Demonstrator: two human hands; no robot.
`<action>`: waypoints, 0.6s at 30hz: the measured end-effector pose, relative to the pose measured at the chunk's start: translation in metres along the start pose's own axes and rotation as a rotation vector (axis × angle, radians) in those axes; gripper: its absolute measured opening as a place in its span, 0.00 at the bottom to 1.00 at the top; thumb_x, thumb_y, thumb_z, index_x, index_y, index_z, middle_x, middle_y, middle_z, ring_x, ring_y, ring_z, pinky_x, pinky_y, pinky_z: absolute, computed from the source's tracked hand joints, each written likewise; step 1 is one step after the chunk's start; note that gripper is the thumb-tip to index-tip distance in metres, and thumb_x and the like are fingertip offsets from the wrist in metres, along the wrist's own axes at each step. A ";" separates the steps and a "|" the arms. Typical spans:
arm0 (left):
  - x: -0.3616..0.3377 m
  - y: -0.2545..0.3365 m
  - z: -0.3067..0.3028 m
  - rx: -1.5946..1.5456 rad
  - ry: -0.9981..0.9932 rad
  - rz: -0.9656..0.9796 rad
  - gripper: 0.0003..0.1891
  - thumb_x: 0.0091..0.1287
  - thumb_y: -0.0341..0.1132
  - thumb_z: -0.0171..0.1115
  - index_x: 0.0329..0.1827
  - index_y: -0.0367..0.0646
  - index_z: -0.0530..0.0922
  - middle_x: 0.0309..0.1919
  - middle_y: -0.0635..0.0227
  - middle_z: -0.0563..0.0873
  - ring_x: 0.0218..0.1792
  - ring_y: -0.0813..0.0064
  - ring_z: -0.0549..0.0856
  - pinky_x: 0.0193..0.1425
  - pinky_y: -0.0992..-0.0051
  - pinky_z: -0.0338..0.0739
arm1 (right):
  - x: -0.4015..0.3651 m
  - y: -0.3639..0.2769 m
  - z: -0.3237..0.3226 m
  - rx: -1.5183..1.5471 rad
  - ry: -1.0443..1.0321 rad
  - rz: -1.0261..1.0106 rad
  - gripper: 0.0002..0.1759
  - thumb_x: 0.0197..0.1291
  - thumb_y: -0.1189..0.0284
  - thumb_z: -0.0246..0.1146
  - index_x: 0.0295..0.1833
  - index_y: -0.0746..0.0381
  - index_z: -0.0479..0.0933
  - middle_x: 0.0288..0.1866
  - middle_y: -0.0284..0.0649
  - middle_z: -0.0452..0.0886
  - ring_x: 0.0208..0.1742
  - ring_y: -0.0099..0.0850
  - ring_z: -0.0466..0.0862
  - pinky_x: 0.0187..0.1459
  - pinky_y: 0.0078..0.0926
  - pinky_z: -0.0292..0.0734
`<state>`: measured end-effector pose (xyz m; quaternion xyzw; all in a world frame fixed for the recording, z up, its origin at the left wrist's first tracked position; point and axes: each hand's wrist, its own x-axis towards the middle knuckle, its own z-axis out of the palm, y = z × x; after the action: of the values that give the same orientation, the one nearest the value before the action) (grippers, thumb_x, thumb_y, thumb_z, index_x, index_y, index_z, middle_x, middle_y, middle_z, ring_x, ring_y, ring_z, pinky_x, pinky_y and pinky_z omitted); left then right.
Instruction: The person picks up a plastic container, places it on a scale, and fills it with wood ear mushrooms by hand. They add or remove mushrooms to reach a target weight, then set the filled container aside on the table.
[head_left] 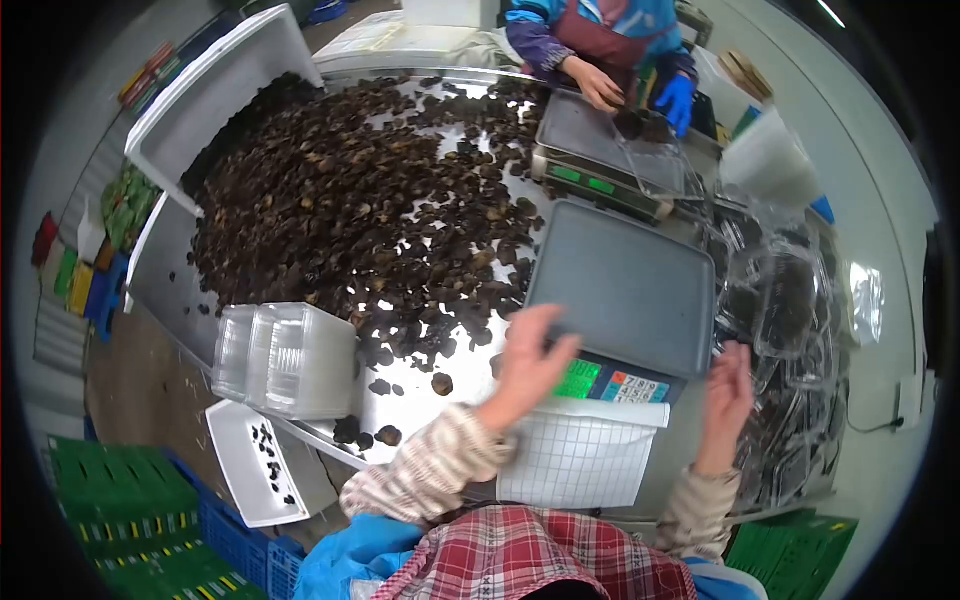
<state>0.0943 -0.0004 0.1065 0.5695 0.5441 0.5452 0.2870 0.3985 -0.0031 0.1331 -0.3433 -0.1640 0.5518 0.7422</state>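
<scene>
My left hand (pixel 530 365) is slightly blurred at the front left corner of a scale with a grey weighing pan (pixel 625 285). Its thumb and fingers are apart; I cannot make out the dark patch between them. To the right of the scale, my right hand (pixel 729 395) reaches forward with its fingers stretched out, close to a heap of clear plastic trays (pixel 790 300). The scale has a lit green display (pixel 577 380) and a keypad (pixel 635 388). Dark brown, mushroom-like pieces (pixel 330 200) are spread over the white table left of the scale.
Across the table, a co-worker's hands (pixel 598 88) handle a clear tray beside a second scale (pixel 590 135). Stacked clear containers (pixel 290 360) stand at the table's left edge, above a white bin (pixel 240 470). A gridded sheet (pixel 575 455) lies before me; green crates (pixel 130 500) stand low left.
</scene>
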 end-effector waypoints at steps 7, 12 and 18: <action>-0.079 -0.122 -0.140 0.920 0.293 -0.215 0.51 0.46 0.51 0.73 0.67 0.32 0.57 0.67 0.42 0.59 0.67 0.43 0.59 0.70 0.54 0.53 | -0.099 0.235 0.121 -0.957 -0.678 0.167 0.36 0.57 0.70 0.65 0.69 0.65 0.60 0.66 0.49 0.68 0.65 0.40 0.69 0.62 0.37 0.68; -0.062 -0.134 -0.145 0.863 0.294 -0.174 0.56 0.42 0.54 0.75 0.69 0.33 0.53 0.69 0.40 0.56 0.68 0.40 0.58 0.70 0.52 0.53 | -0.040 0.326 0.155 -1.356 -0.302 -0.285 0.35 0.60 0.59 0.60 0.70 0.57 0.59 0.71 0.51 0.57 0.70 0.50 0.56 0.67 0.48 0.52; 0.008 -0.163 -0.148 0.623 0.393 -0.205 0.48 0.51 0.46 0.72 0.71 0.40 0.54 0.71 0.46 0.54 0.71 0.48 0.55 0.72 0.58 0.52 | -0.031 0.380 0.171 -1.349 -0.544 -0.456 0.26 0.61 0.59 0.57 0.65 0.54 0.69 0.67 0.50 0.65 0.64 0.49 0.67 0.64 0.43 0.60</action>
<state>-0.0957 0.0069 -0.0054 0.4568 0.7825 0.4210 0.0431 0.0132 0.0834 -0.0042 -0.5320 -0.7097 0.2300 0.4005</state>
